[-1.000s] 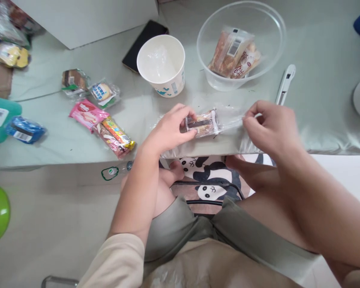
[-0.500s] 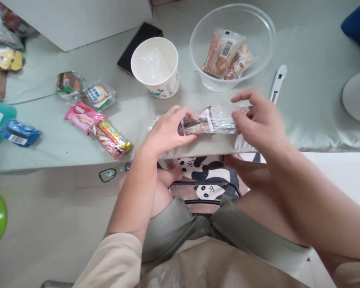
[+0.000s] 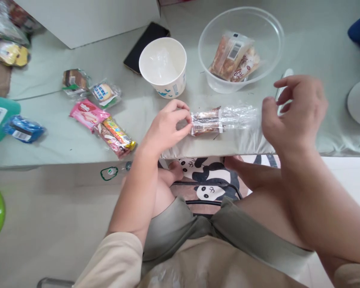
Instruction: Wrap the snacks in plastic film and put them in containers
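A snack in a clear plastic wrapper (image 3: 216,119) lies on the pale green cloth near its front edge. My left hand (image 3: 165,130) pinches the wrapper's left end with fingertips. Lifted above the cloth to the right of the wrapper, my right hand (image 3: 294,112) has its fingers spread and holds nothing. A white pen-like tool (image 3: 283,76) lies just behind that hand, mostly hidden by it.
A white paper cup (image 3: 163,66) and a clear plastic bowl (image 3: 268,28) with packaged snacks stand behind the wrapper. A black phone (image 3: 145,44) lies beyond the cup. Several small snack packets (image 3: 103,120) lie at the left, a white box further back.
My right hand let go of the wrapper's right end and rose to the right, opening. The wrapper now lies flat; my left hand shifted to its left tip.
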The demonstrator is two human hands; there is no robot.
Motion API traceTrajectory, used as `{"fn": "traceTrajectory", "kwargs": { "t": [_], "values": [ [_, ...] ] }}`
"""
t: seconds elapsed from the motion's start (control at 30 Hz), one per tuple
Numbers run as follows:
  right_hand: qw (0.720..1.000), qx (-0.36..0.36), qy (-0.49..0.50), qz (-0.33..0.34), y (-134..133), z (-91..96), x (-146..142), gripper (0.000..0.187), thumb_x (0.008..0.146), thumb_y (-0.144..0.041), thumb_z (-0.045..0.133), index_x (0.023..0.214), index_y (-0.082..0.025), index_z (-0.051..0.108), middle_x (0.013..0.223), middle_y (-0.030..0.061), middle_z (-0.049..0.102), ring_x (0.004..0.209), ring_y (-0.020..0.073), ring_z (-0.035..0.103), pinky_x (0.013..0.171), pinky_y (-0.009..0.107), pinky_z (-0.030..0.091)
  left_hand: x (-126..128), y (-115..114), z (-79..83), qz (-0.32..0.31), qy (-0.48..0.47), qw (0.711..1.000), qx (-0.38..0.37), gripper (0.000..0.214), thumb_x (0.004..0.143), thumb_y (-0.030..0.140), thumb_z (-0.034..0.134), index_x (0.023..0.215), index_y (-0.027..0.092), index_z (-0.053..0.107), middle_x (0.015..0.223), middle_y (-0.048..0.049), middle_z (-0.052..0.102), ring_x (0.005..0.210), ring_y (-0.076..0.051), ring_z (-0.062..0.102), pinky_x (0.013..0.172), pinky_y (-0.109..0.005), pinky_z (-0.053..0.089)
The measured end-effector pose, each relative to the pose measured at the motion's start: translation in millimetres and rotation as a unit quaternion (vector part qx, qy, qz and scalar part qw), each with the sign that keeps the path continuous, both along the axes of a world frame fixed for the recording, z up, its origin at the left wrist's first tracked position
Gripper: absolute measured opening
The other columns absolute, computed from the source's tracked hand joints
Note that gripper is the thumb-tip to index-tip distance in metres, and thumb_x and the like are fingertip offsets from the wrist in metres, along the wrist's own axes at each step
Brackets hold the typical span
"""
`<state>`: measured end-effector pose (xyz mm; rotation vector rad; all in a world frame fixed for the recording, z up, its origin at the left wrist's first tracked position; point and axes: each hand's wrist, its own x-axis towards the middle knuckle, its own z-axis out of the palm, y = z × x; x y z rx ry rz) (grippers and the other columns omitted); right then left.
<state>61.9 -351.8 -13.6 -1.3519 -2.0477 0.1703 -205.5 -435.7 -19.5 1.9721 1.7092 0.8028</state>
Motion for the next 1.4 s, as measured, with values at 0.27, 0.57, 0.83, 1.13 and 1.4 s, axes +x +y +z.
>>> {"fn": "traceTrajectory", "kwargs": {
  "t": [0.27, 0.57, 0.83, 1.13, 1.4],
  "values": [
    [0.987, 0.002, -0.008, 0.158, -12, -4.6, -15, 0.018, 0.088, -0.033, 0.06, 0.102, -0.024, 0.068, 0.099, 0.0105, 0.076, 0.093, 0.0292, 0.071, 0.084, 0.047, 0.053, 2, -1, 4.0, 0.09, -0.044, 0.994, 0.044, 0.007, 0.094, 0.025, 0.058, 0.088, 0.024, 0.062, 0.084, 0.0004, 0.069, 0.076, -0.013, 0.065, 0.072, -0.029, 0.055],
    [0.981, -0.015, 0.189, -0.025, -4, 6.9, -7, 0.014, 0.096, -0.031, 0.053, 0.097, -0.024, 0.065, 0.084, 0.0095, 0.066, 0.071, 0.0226, 0.061, 0.065, 0.04, 0.052, -7, 2, 5.7, 0.189, 0.009, 0.981, 0.044, 0.027, 0.1, 0.053, 0.053, 0.096, 0.028, 0.063, 0.069, 0.0022, 0.058, 0.067, -0.014, 0.061, 0.062, -0.028, 0.047],
    [0.964, -0.008, -0.051, 0.26, -31, -5.6, -36, 0.042, 0.093, -0.031, 0.058, 0.133, -0.019, 0.061, 0.127, 0.0166, 0.071, 0.113, 0.0337, 0.067, 0.093, 0.049, 0.053, -17, 8, 25.2, 0.204, 0.013, 0.975, 0.082, 0.027, 0.101, 0.052, 0.053, 0.092, 0.028, 0.063, 0.062, 0.0028, 0.052, 0.066, -0.015, 0.059, 0.06, -0.03, 0.042],
    [0.925, -0.04, -0.147, 0.349, -24, -7.7, -22, 0.027, 0.094, -0.017, 0.045, 0.089, -0.026, 0.07, 0.073, 0.0038, 0.069, 0.079, 0.0224, 0.062, 0.087, 0.04, 0.044, -34, 8, 21.7, 0.215, 0.028, 0.975, 0.045, 0.026, 0.099, 0.053, 0.053, 0.092, 0.03, 0.062, 0.056, 0.0042, 0.049, 0.064, -0.016, 0.057, 0.059, -0.032, 0.038],
    [0.87, -0.142, -0.231, 0.411, -27, 7.5, -4, 0.039, 0.1, -0.04, 0.044, 0.073, -0.024, 0.068, 0.055, -0.0003, 0.06, 0.052, 0.0139, 0.048, 0.071, 0.035, 0.038, -37, 11, 18.4, 0.266, 0.045, 0.963, 0.021, 0.014, 0.101, 0.036, 0.054, 0.09, 0.029, 0.057, 0.065, 0.0037, 0.05, 0.065, -0.015, 0.053, 0.064, -0.035, 0.038]
  ]
}}
